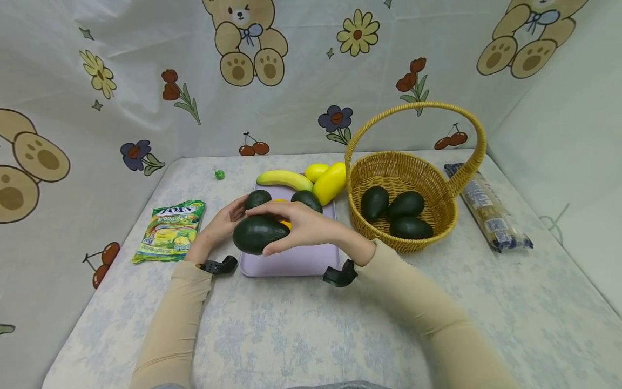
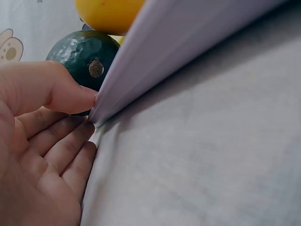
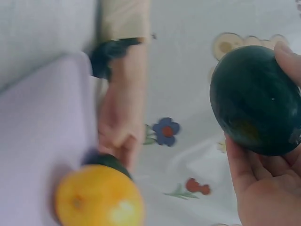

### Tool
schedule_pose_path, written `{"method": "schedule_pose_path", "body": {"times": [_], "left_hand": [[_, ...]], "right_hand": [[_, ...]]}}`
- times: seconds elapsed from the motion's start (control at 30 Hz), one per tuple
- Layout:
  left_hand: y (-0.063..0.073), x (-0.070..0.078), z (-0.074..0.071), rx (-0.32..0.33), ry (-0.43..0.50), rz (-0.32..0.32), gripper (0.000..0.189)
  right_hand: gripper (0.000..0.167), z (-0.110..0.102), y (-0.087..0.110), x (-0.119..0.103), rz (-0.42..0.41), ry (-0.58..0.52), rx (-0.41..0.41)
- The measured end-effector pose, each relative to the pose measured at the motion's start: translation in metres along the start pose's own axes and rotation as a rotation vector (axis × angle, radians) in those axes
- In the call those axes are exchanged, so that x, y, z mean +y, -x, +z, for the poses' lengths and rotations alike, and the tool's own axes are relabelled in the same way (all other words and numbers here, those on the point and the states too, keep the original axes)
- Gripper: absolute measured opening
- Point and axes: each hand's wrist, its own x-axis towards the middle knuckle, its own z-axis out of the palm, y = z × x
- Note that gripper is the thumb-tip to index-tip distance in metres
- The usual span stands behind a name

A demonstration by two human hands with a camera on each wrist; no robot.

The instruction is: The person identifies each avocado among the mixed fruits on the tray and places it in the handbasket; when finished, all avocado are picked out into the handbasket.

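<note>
Left hand (image 2: 44,155) pinches the tray (image 2: 155,52), clear only from its wrist view.

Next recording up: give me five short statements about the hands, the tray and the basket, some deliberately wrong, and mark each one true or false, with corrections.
1. The right hand holds an avocado clear of the lilac tray. True.
2. The wicker basket stands to the right of the tray. True.
3. Five avocados are in the basket. False: three avocados lie in it.
4. The left hand pinches the tray's rim. True.
5. The only fruit on the tray is avocado. False: an orange is there too.
</note>
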Motion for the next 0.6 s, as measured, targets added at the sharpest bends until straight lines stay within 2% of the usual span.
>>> {"method": "schedule_pose_path", "body": {"times": [0.2, 0.3, 0.43, 0.6], "left_hand": [[0.002, 0.003, 0.001, -0.001, 0.047, -0.019, 0.075], [0.006, 0.012, 0.002, -0.013, 0.059, -0.031, 0.077], [0.010, 0.027, 0.006, -0.018, 0.054, -0.042, 0.076], [0.011, 0.034, 0.007, -0.013, 0.011, -0.049, 0.075]], "right_hand": [[0.073, -0.030, 0.012, -0.017, -0.069, -0.032, 0.028], [0.072, -0.046, 0.020, -0.025, -0.087, -0.019, 0.035], [0.072, -0.070, 0.032, -0.033, -0.064, 0.019, 0.071], [0.073, -0.099, 0.055, -0.034, -0.017, 0.078, 0.139]]}}
